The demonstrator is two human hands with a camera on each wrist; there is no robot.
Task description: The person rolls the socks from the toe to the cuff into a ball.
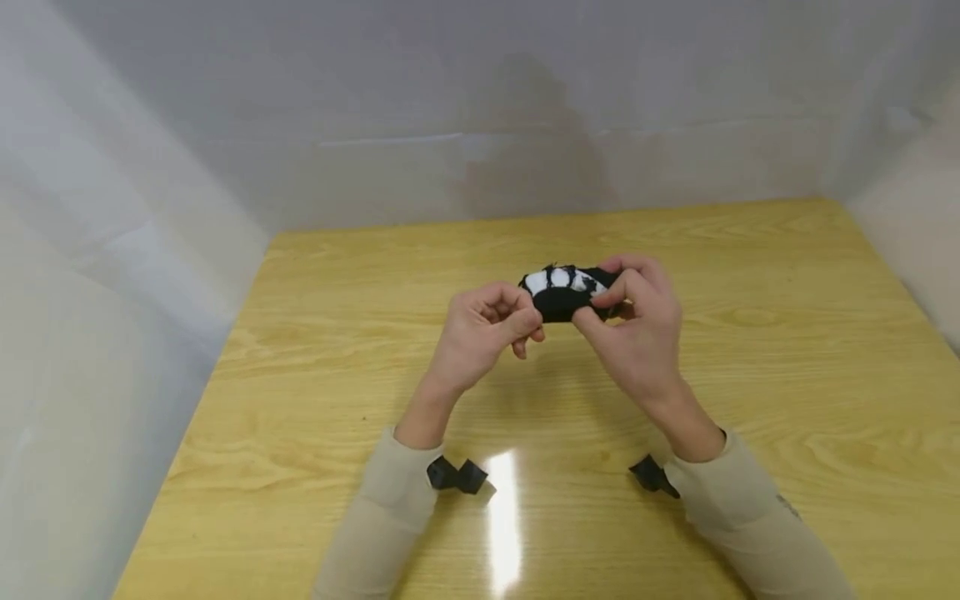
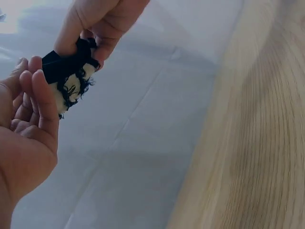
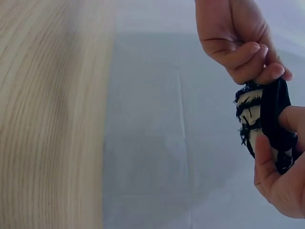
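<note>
A small black and white rolled sock [image 1: 567,292] is held above the wooden table [image 1: 750,350] between both hands. My left hand [image 1: 487,329] pinches its left end with curled fingers. My right hand [image 1: 633,321] grips its right side, thumb and fingers wrapped over the black fabric. In the left wrist view the sock [image 2: 69,78] shows black cloth over a white part with frayed black threads, the left hand [image 2: 28,124] below it and the right hand [image 2: 97,24] above. In the right wrist view the sock [image 3: 264,119] sits between the left hand [image 3: 238,43] and the right hand [image 3: 281,176].
Pale walls [image 1: 450,108] enclose the table at the back and on both sides. Beige sleeves [image 1: 390,517] cover both forearms, each with a black strap [image 1: 457,477] at the wrist. A bright glare patch [image 1: 504,517] lies on the wood near me.
</note>
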